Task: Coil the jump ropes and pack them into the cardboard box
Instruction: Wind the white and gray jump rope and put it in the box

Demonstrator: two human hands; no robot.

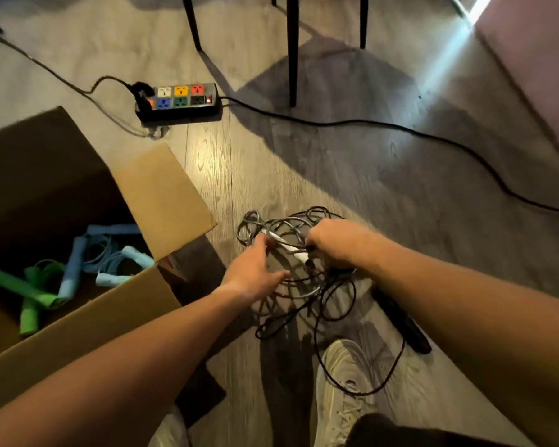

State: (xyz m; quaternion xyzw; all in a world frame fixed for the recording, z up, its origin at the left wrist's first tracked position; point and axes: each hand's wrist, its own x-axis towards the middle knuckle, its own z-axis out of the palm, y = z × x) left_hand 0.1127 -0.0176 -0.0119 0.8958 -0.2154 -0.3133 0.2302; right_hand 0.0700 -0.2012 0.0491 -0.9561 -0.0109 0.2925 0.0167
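Note:
A tangle of dark jump rope cord (291,227) lies on the wooden floor in front of me. My right hand (333,243) grips a bundle of its loops beside a white-grey handle (291,248). My left hand (255,272) reaches in from the left, fingers spread, touching the cord near that handle. A black handle (404,321) lies on the floor at the right, with loose cord trailing toward my shoe. The open cardboard box (117,304) stands at the left. Inside it lie light blue ropes (75,269) and green ropes (29,291).
A black power strip (179,101) with coloured sockets sits on the floor behind, its cable (433,137) running right. Black chair legs (292,50) stand at the back. My pale shoe (342,382) is at the bottom, under a loop of cord.

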